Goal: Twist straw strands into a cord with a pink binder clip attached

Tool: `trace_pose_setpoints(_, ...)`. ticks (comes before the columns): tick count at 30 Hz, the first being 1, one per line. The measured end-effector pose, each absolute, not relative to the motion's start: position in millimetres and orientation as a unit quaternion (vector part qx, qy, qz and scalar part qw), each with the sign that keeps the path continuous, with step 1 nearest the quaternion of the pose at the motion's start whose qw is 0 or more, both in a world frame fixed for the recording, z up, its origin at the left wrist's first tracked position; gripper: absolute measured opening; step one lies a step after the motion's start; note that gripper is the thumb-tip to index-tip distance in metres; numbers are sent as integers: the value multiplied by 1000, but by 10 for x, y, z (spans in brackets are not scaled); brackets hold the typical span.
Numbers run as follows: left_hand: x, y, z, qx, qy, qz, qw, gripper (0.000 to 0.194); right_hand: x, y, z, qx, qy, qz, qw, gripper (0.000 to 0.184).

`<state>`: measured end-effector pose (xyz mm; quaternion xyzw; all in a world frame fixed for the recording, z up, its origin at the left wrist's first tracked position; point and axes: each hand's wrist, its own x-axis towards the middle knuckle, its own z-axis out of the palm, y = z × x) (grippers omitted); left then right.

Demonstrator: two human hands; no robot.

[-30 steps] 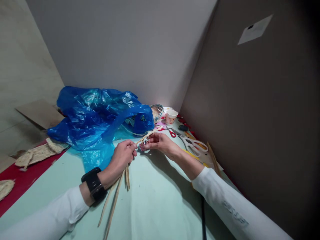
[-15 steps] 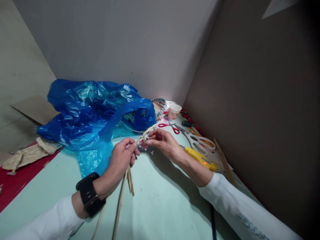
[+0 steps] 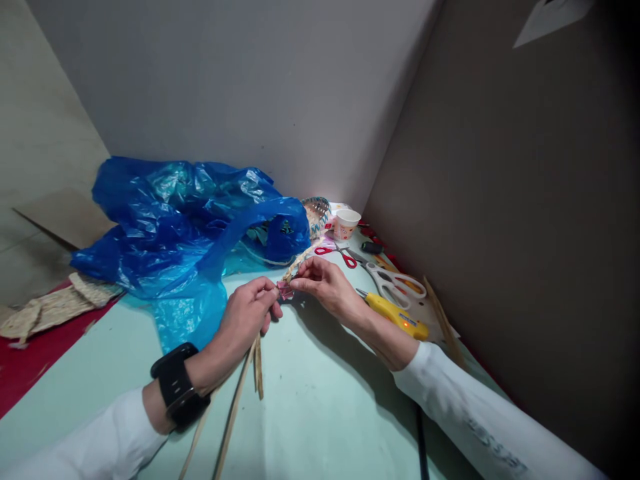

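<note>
Close together over the pale green tabletop, both of my hands pinch a narrow braid of straw-coloured strips (image 3: 299,261). My left hand (image 3: 251,307), with a black watch above it, is closed on the near end of the braid, and loose strips (image 3: 235,413) trail from beneath it toward me. The fingertips of my right hand (image 3: 323,283) are closed at the braid a little farther away. A small pink clip (image 3: 285,289) sits between the two hands, partly covered by fingers. Which fingers touch the clip is hard to make out.
A crumpled blue plastic bag (image 3: 190,227) lies left. Behind are a woven basket (image 3: 317,215) and paper cup (image 3: 346,225). Red-handled scissors (image 3: 336,252), white-handled scissors (image 3: 395,285) and a yellow glue gun (image 3: 397,315) lie right. Woven pieces (image 3: 55,310) rest far left.
My left hand has moved slightly right, its fingertips now right beside the pink clip. The right hand stays nearly in place at the braid. The view has shifted a little.
</note>
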<state>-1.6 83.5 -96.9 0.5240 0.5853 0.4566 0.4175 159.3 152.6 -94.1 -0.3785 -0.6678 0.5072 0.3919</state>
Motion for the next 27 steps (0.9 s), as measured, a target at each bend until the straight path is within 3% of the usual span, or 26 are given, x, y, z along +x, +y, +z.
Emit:
trace_pose_setpoints(11, 34, 736, -855, 547, 586, 386, 456, 24, 1697, 1412, -784, -391, -699, 515, 303, 23)
trace_pose_setpoints(16, 81, 602, -808, 527, 573, 356, 517, 22, 1956, 1115, -651, -464, -729, 398, 308, 37)
trace_pose_setpoints(20, 76, 509, -773, 506, 549, 354, 562, 20, 2067, 754, -580, -495, -779, 255, 288, 24)
trace_pose_setpoints(27, 153, 413, -763, 453, 486, 393, 636, 25, 1933, 509, -646, -421, -758, 440, 235, 18)
